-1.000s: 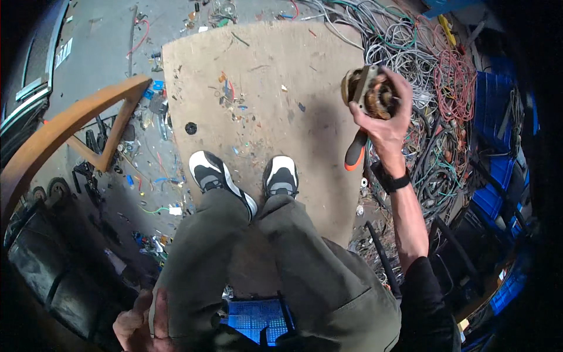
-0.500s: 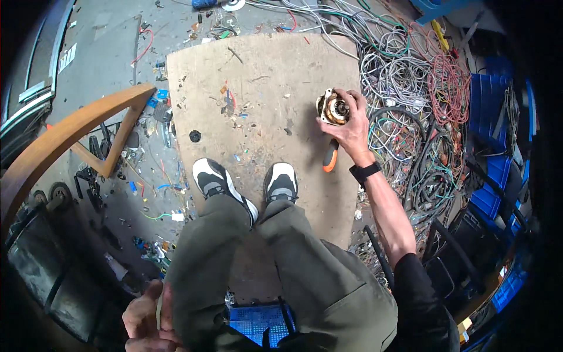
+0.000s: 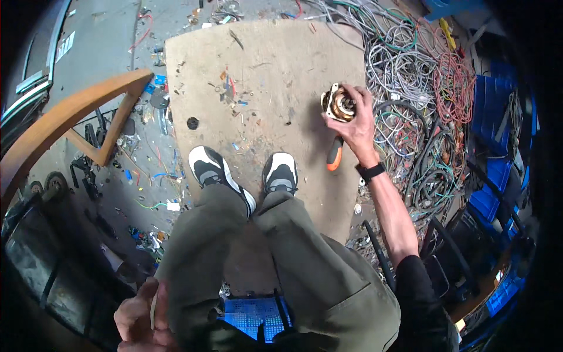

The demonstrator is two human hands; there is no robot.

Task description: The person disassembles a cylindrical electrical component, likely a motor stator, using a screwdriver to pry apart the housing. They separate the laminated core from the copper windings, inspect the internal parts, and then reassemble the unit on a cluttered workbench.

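My right hand (image 3: 356, 125) is closed round a motor stator (image 3: 342, 105) with a pale metal flange and copper-coloured windings, thumb on its near side and fingers over the far side. Just below it an orange and black tool handle (image 3: 335, 155) points toward me; the tool's other end is hidden near the motor part and hand. At the lower left, beside my left knee, my left hand (image 3: 138, 320) is curled with a thin pale stick (image 3: 153, 311) between its fingers. What the stick is cannot be told.
A brown board (image 3: 267, 70) lies under my shoes, strewn with small scraps. Heaps of tangled wires (image 3: 404, 88) fill the right side, with blue crates (image 3: 489, 111) beyond. A curved wooden frame (image 3: 70, 114) stands at left. A blue perforated crate (image 3: 255, 311) shows between my legs.
My right hand, still holding the motor stator, has tilted it slightly and shifted a little to the right. The view has moved slightly; my left hand keeps its curl.
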